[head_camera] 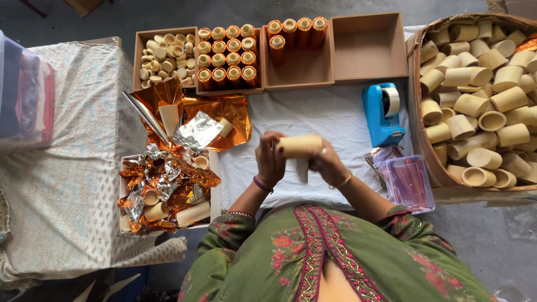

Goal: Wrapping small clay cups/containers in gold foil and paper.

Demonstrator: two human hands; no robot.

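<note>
Both my hands hold one tan cardboard tube (300, 145) sideways above the white cloth (324, 117). My left hand (269, 159) grips its left end. My right hand (327, 162) grips its right end. A pale strip (302, 169) hangs below the tube between my hands. What the strip is I cannot tell.
A big carton (417, 112) of plain tubes stands right. Brown trays behind hold small caps (162, 56), upright foil-wrapped tubes (226, 53), several lying wrapped tubes (296, 31), and one empty tray (369, 47). A blue tape dispenser (383, 114), clear plastic box (411, 182), copper foil sheets (224, 112) and a scrap tray (215, 193) lie around.
</note>
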